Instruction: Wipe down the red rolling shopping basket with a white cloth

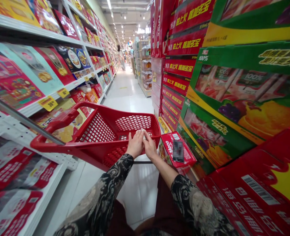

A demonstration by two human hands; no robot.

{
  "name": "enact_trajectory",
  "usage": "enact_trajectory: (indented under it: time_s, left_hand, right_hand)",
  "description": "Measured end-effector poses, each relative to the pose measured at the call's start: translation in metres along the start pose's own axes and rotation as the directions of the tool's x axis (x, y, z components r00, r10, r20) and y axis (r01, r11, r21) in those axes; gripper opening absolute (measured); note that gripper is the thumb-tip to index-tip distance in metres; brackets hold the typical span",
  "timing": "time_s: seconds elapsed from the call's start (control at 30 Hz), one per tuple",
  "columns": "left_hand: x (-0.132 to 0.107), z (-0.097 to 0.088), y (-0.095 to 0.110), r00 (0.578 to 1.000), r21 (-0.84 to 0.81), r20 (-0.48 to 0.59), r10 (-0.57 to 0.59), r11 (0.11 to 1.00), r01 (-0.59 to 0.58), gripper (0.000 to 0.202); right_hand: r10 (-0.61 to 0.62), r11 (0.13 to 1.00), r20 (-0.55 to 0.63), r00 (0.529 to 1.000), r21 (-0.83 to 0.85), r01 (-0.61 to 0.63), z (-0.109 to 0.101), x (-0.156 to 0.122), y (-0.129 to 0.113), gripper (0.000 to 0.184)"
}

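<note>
- From where I stand, the left hand (135, 145) and right hand (150, 148) meet at the fingers above the right end of a red basket (92, 151); whether they touch its rim, I can't tell.
- A small white scrap (144, 131) shows at the fingertips; the grip looks narrow there, though how firmly either hand closes is hidden.
- The basket sits ahead in the aisle, near the left shelf (51, 177); I'd judge it light, stiff, smooth plastic, hardly fragile; best held by the red loop handle (53, 127) at its left end.
- To the right, a dark, blurred item (178, 150) lies on a red box (190, 157).
</note>
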State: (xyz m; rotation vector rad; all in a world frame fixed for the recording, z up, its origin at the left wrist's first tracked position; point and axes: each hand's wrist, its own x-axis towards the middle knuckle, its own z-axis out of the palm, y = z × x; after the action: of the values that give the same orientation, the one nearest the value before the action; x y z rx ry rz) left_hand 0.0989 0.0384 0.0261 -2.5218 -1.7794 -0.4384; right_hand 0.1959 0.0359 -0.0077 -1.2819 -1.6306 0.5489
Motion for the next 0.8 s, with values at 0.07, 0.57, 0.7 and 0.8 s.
enact_trajectory:
  time_s: [0.07,0.57,0.7,0.8]
  left_hand:
    - [0.003,-0.002,-0.005,1.0,0.02,-0.001,-0.009,1.0,0.009,0.045]
    - [-0.018,-0.013,-0.044,0.987,0.179,-0.038,0.158,0.973,-0.149,0.039]
    - [-0.016,-0.006,-0.038,0.987,0.186,-0.06,0.146,0.974,-0.132,0.039]
    - [-0.029,-0.017,-0.061,0.993,0.209,-0.087,0.081,0.976,-0.062,0.038]
  right_hand:
    - [0.01,0.996,-0.032,0.999,-0.089,-0.013,-0.002,-0.001,0.002,0.046]
    - [-0.14,0.941,0.127,0.982,-0.291,0.172,0.018,-0.009,0.019,0.053]
    - [-0.115,0.921,0.188,0.975,-0.348,0.176,0.016,-0.011,0.017,0.058]
    - [-0.128,0.904,0.226,0.966,-0.373,0.208,0.011,-0.009,0.021,0.06]
